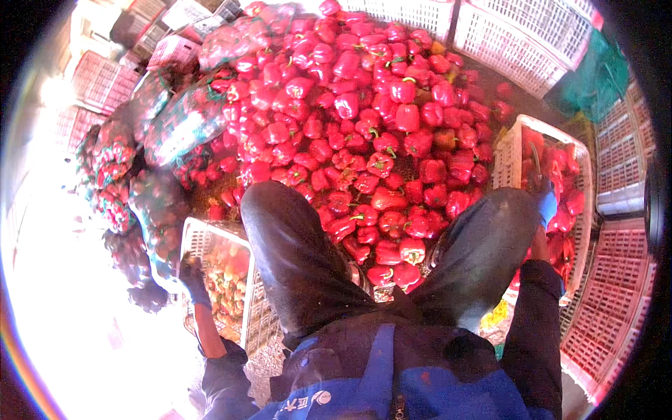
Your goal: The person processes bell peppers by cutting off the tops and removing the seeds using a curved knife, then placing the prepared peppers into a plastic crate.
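Note:
My left hand [194,276], in a blue and dark glove, is at the left edge of a white plastic crate [246,308]. Its fingers are dark and blurred, so I cannot tell whether they hold anything. Orange and green pepper scraps [227,283] fill that crate. On the other side, my right hand [546,199], also gloved, reaches over a pale crate [509,159] of red bell peppers [572,203]. A thin, curved thing [537,157] sticks up from its closed fingers; its kind is unclear. Between and beyond my knees spreads a large heap of red bell peppers [346,105].
Net sacks of peppers [185,126] lie along the heap's left side. Stacked crates [105,80] stand at the far left, with more white crates [525,42] behind the heap. Reddish crates [609,287] and a green net [595,80] are on the right. Glare washes out the left.

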`<state>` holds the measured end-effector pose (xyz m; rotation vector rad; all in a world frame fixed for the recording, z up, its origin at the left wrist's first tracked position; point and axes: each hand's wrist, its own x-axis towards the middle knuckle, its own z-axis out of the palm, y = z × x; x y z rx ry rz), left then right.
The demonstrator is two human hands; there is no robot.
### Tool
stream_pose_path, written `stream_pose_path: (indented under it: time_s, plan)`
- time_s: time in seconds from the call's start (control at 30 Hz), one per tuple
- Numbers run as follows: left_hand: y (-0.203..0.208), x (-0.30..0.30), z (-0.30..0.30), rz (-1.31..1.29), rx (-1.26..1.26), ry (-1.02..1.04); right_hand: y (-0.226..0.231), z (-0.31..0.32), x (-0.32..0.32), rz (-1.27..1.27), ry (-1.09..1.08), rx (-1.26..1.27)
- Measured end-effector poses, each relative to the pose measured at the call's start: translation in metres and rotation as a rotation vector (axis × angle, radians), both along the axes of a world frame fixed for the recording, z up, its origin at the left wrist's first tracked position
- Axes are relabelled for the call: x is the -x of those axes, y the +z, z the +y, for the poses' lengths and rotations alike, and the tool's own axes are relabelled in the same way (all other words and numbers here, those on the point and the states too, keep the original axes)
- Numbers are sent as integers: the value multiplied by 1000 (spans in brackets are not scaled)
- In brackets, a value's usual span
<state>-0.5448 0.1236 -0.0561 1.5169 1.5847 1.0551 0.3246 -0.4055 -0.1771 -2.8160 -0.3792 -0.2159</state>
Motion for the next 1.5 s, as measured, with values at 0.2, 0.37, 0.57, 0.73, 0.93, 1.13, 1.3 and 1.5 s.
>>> stream_pose_path:
  time_s: [0.2,0.37,0.57,0.73,0.93,1.13,1.3,1.5]
  plan:
    - [-31,-92,-21,-304,51,6,-26,-114,-98,-129,143,-59]
    - [140,-267,19,306,-551,-571,73,-21,-86,126,80,-787]
    - [80,-518,11,154,-324,-972,269,110,-7,-44,519,-860]
    - [-114,-556,-72,656,-228,-1250,279,201,80,538,395,-1349]
    - [-196,-536,-118,745,-4,-1103,249,182,69,1188,142,-1790]
    - [-177,-640,-99,922,-12,-1046,264,194,86,776,227,-1542]
    - [-214,-675,-94,1147,110,-1079,260,184,87,762,120,-1526]
    - [-214,-643,-82,624,353,-966,252,183,83,782,149,-1532]
